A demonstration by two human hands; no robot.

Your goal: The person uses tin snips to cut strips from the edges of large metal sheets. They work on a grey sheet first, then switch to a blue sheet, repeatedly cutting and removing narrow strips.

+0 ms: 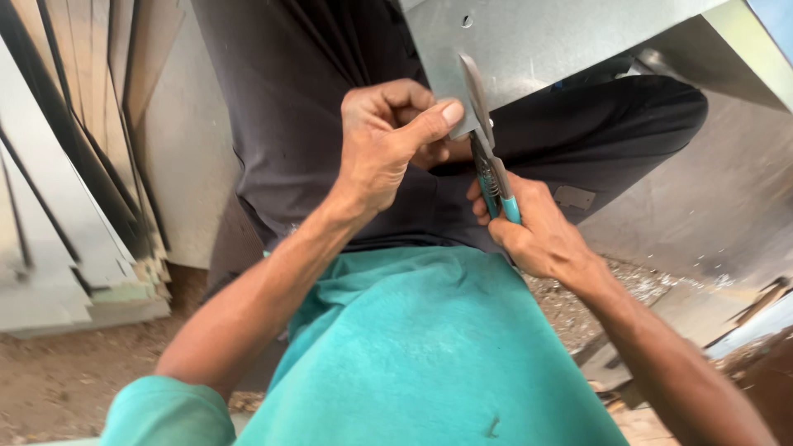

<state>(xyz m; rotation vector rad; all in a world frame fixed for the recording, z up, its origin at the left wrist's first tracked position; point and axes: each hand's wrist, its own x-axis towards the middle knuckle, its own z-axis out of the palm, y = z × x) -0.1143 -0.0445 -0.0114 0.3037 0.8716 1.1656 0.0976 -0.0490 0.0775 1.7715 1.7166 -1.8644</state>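
My right hand grips the teal handles of a pair of metal snips, whose blades point up along the edge of a grey sheet-metal piece. My left hand pinches the lower left corner of that sheet, thumb pressed flat beside the blades. The sheet rests over my lap, above dark trousers and a teal shirt.
A stack of cut metal sheets leans at the left. A larger metal sheet lies to the right on the dirt floor, with small metal scraps scattered near it.
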